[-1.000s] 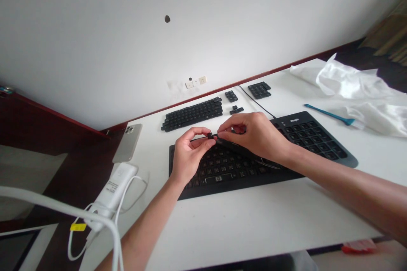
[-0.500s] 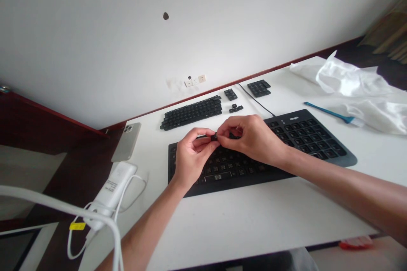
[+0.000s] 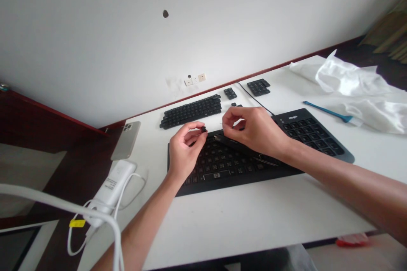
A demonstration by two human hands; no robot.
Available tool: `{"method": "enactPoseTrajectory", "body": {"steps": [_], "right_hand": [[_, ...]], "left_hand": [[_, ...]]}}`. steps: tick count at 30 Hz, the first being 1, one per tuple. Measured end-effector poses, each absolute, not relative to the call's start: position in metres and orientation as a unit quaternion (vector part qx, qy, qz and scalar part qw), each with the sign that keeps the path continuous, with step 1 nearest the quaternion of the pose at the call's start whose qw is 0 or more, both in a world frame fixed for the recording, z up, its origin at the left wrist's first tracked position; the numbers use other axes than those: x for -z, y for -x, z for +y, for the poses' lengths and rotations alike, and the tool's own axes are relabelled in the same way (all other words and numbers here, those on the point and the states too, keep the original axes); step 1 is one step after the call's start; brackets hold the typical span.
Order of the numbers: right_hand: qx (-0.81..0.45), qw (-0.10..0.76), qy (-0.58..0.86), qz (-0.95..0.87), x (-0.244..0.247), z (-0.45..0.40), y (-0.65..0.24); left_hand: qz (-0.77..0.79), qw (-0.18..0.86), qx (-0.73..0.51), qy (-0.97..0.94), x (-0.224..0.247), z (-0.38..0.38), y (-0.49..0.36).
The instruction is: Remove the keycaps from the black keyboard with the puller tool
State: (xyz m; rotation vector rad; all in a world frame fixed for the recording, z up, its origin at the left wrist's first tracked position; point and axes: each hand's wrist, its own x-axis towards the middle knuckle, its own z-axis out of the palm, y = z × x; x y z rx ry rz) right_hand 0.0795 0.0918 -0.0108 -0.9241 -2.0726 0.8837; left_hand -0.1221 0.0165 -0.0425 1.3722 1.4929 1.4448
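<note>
My left hand (image 3: 186, 146) pinches a small black keycap (image 3: 204, 129) between thumb and forefinger, above the left part of a black keyboard (image 3: 219, 183). To its right, my right hand (image 3: 254, 129) is closed, with thumb and forefinger tips brought together. Under its fingers runs a slim black keycap puller (image 3: 233, 145), with thin metal wires showing at its right end. Bare switches show across the keyboard where caps are off. Behind it lie a large block of removed keycaps (image 3: 192, 111), a small group (image 3: 230, 93) and a number-pad group (image 3: 258, 87).
A blue brush (image 3: 329, 112) lies at the right beside crumpled white plastic wrapping (image 3: 352, 78). On the left are a phone (image 3: 126, 140) and a white power strip (image 3: 110, 186) with looping cables. The keyboard cable (image 3: 256, 100) runs back to the wall edge.
My hands have drawn apart: the left moved slightly left with the keycap, while the right lifted a little and shifted right. The puller's wires now show below my right hand.
</note>
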Motion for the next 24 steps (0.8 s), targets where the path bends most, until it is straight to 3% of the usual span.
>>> {"method": "enactPoseTrajectory", "body": {"steps": [6,15,24], "right_hand": [[-0.471,0.316,0.316,-0.76,0.016,0.105,-0.082],[-0.363,0.324,0.306,-0.818,0.011,0.132,-0.099],[-0.298,0.356,0.441,-0.768,-0.003,0.108,-0.196]], "left_hand": [[0.562,0.301,-0.536,-0.553,0.049,0.018,0.122],[0.527,0.164,-0.409,-0.726,0.037,0.011,0.123],[0.478,0.1,-0.328,-0.808,0.036,0.01,0.129]]}}
